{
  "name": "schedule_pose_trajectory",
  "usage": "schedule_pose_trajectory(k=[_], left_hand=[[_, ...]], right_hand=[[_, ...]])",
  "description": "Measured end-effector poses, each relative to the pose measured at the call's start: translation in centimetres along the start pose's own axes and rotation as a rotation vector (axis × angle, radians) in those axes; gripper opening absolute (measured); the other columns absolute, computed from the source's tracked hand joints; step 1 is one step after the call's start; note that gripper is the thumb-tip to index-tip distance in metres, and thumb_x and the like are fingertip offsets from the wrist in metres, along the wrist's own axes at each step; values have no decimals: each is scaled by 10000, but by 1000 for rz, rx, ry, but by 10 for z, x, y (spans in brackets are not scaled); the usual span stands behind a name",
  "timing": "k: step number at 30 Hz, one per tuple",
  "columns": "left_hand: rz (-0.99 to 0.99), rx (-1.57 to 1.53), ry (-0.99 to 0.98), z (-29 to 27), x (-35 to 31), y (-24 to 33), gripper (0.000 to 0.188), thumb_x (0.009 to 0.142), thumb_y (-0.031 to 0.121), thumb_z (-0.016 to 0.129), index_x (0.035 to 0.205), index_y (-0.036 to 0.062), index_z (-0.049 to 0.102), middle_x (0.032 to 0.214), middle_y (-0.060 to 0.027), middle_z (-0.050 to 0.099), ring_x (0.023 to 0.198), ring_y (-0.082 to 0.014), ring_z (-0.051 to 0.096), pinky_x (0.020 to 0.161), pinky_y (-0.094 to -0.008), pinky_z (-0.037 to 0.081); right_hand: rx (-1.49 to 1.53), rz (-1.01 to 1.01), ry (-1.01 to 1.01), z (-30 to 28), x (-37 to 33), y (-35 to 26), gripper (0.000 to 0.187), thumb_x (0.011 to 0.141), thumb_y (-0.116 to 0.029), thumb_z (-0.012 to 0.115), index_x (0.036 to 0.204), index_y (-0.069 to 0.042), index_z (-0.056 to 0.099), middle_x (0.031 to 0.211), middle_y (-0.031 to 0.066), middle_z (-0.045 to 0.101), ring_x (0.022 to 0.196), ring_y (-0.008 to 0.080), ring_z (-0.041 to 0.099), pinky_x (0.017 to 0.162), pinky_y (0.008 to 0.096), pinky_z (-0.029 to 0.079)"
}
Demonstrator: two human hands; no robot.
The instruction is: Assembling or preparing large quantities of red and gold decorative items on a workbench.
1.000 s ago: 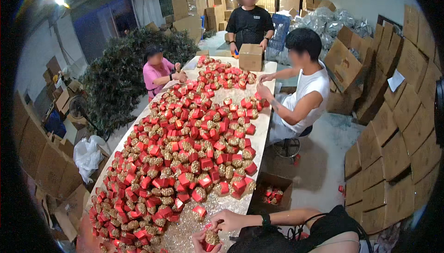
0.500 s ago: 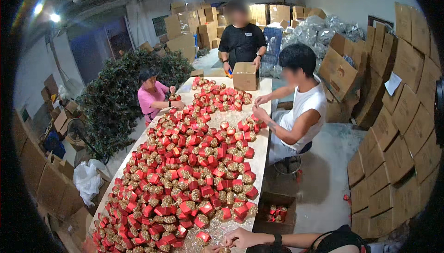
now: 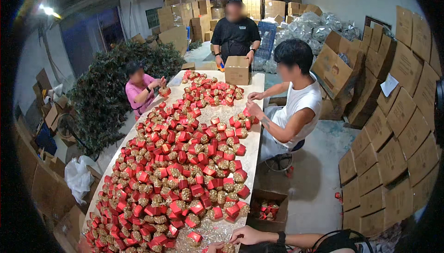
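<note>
At the lower edge of the table, my right hand (image 3: 246,236) has its fingers pinched at the top of a gold glittery ornament (image 3: 228,248). My left hand (image 3: 216,247) is mostly cut off by the picture's lower edge, its fingertips closed against the ornament's left side. The ornament's lower part is out of the picture. A single red ornament (image 3: 194,237) lies just left of my hands on the glitter-strewn table (image 3: 210,229). Beyond it spreads a large heap of red faceted ornaments with gold glitter clusters (image 3: 175,169).
An open carton (image 3: 268,211) holding red pieces stands beside the table's right edge. A seated person in white (image 3: 296,109), a person in pink (image 3: 141,91) and a standing person in black (image 3: 236,35) with a closed carton (image 3: 237,71) are around the table. Stacked cartons (image 3: 388,160) line the right.
The view has shifted slightly, so the scene sits further left. The person in pink has raised both hands with an ornament. My hands stay pinched at the gold ornament.
</note>
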State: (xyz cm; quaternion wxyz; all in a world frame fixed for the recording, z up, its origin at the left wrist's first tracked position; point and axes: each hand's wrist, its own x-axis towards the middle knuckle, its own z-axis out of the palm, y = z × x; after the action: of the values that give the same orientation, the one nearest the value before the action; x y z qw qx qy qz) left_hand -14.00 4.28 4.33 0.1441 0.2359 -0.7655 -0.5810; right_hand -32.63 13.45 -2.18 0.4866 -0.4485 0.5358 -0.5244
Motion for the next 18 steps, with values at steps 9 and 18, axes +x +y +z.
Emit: schedule_pose_trajectory(k=[9, 18], left_hand=[[15, 41, 8, 0, 6, -9, 480, 665, 105, 756, 1012, 19, 436, 875, -61, 443, 770, -154, 442, 669, -283, 405], [64, 23, 10, -3, 2, -11, 524, 636, 89, 773, 1028, 16, 433, 949, -86, 449, 862, -181, 471, 748, -289, 414]], right_hand=[[-65, 18, -8, -1, 4, -11, 119, 780, 48, 535, 888, 32, 581, 824, 77, 609, 769, 138, 583, 712, 266, 467], [-54, -43, -35, 3, 5, -11, 125, 750, 31, 572, 869, 12, 542, 794, 79, 569, 746, 124, 555, 660, 270, 460]])
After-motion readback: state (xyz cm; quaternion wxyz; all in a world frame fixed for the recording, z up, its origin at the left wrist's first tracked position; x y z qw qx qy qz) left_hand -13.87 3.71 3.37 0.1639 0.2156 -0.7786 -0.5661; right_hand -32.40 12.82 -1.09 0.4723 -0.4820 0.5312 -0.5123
